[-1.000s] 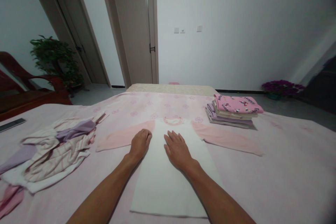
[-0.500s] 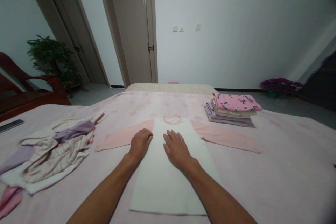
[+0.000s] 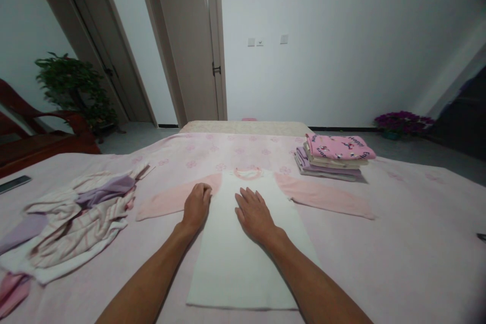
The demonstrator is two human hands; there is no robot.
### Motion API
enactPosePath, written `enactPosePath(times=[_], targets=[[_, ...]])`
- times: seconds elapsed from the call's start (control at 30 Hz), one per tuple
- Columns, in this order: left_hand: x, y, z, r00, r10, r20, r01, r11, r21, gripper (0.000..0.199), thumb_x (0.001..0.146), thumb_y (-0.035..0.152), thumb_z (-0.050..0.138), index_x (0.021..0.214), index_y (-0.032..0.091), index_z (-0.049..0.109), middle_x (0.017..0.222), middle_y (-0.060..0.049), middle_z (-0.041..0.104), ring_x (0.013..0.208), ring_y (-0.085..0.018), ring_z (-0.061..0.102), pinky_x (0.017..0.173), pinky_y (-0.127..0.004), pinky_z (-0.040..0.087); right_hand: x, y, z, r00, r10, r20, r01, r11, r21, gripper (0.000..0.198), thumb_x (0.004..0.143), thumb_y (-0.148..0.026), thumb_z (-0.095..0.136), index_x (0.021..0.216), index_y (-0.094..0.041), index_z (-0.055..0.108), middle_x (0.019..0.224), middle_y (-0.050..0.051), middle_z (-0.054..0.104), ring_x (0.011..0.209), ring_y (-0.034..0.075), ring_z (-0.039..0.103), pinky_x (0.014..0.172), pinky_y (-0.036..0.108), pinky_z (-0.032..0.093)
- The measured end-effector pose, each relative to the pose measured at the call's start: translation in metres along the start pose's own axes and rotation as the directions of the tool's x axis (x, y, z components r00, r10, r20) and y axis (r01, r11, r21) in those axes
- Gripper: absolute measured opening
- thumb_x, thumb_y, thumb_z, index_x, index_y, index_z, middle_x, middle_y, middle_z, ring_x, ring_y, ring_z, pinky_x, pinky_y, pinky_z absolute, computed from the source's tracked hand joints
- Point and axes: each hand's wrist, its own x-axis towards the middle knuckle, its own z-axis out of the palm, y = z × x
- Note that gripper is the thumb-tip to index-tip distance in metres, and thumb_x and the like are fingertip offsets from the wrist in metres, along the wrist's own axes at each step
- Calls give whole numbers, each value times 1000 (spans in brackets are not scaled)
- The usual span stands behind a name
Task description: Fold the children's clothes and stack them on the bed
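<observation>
A long-sleeved shirt (image 3: pixel 246 258) with a white body, pink sleeves and a pink collar lies spread flat, collar away from me. My left hand (image 3: pixel 196 206) rests at its left armpit, partly over the left sleeve (image 3: pixel 163 201). Its fingers are curled together, and whatever is between them is hidden. On the upper chest, just right of the middle, my right hand (image 3: pixel 253 212) lies flat, palm down with fingers stretched. The right sleeve (image 3: pixel 326 196) extends out to the side, untouched.
A pink flowered cloth (image 3: pixel 398 253) covers the surface. To the left is a loose heap of clothes (image 3: pixel 79 223), with a phone (image 3: pixel 15 183) beyond it. A stack of folded clothes (image 3: pixel 334 157) stands at the back right. A dark object (image 3: pixel 481 237) shows at the right edge.
My left hand has slid a little to the left, off the white body towards the left sleeve. My right hand stays on the chest, and the shirt lies as before.
</observation>
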Motion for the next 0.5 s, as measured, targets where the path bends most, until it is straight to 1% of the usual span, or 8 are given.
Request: enactPosePath(times=[0.07, 0.1, 0.13, 0.17, 0.23, 0.33, 0.4, 0.5], targets=[[4, -8, -6, 993, -105, -58, 99, 990, -101, 25, 99, 34, 38, 92, 21, 58, 93, -5, 68, 86, -20, 66, 80, -32, 50, 0, 0, -1, 1000, 0, 5, 0, 1000, 4, 51, 102, -35, 36, 147, -18, 48, 159, 11, 39, 150, 27, 28, 123, 47, 15], [7, -14, -10, 985, -156, -79, 146, 982, -116, 28, 100, 36, 36, 95, 21, 59, 96, -5, 69, 87, -20, 67, 80, -32, 50, 0, 0, -1, 1000, 1, 9, -1, 1000, 6, 51, 102, -35, 36, 147, -18, 48, 159, 11, 39, 150, 27, 28, 123, 47, 15], [10, -20, -16, 976, -194, -101, 184, 978, -94, 30, 100, 36, 34, 98, 21, 60, 100, -6, 70, 90, -20, 68, 82, -32, 50, 0, 0, -1, 1000, 5, 11, -5, 1000, 7, 50, 101, -35, 36, 147, -18, 48, 159, 11, 39, 150, 27, 28, 123, 47, 15], [13, -27, -22, 968, -215, -128, 212, 977, -33, 31, 100, 35, 34, 103, 21, 61, 104, -7, 71, 94, -21, 68, 86, -34, 49, 1, 0, -1, 1000, 7, 14, -7, 1000, 8, 50, 101, -35, 37, 147, -18, 48, 159, 11, 39, 150, 27, 28, 123, 48, 16], [18, -45, -37, 958, -216, -190, 249, 953, 171, 32, 97, 31, 37, 113, 19, 63, 112, -11, 70, 106, -26, 65, 96, -39, 45, 1, 1, -1, 1000, 10, 14, -10, 1000, 9, 50, 101, -35, 37, 147, -19, 48, 159, 11, 39, 150, 26, 27, 123, 48, 16], [22, -76, -60, 941, -215, -261, 316, 833, 454, 40, 94, 26, 39, 125, 15, 61, 122, -17, 66, 118, -32, 58, 104, -49, 38, 0, 0, -1, 1000, 7, 2, -7, 1000, 12, 51, 101, -35, 37, 149, -18, 46, 159, 12, 39, 150, 26, 27, 123, 47, 15], [22, -96, -74, 929, -267, -257, 367, 753, 546, 44, 92, 26, 40, 128, 14, 61, 126, -19, 64, 120, -36, 56, 101, -51, 40, -2, -1, -3, 1000, -23, -14, 23, 1000, 18, 53, 101, -37, 38, 150, -18, 44, 160, 12, 37, 150, 26, 26, 124, 48, 14], [22, -120, -89, 920, -362, -154, 377, 704, 602, 43, 88, 30, 45, 122, 15, 65, 125, -20, 64, 117, -38, 57, 94, -49, 45, -4, -4, -6, 990, -137, -22, 137, 990, 34, 53, 101, -39, 41, 150, -20, 44, 161, 11, 35, 151, 26, 24, 124, 48, 12]])
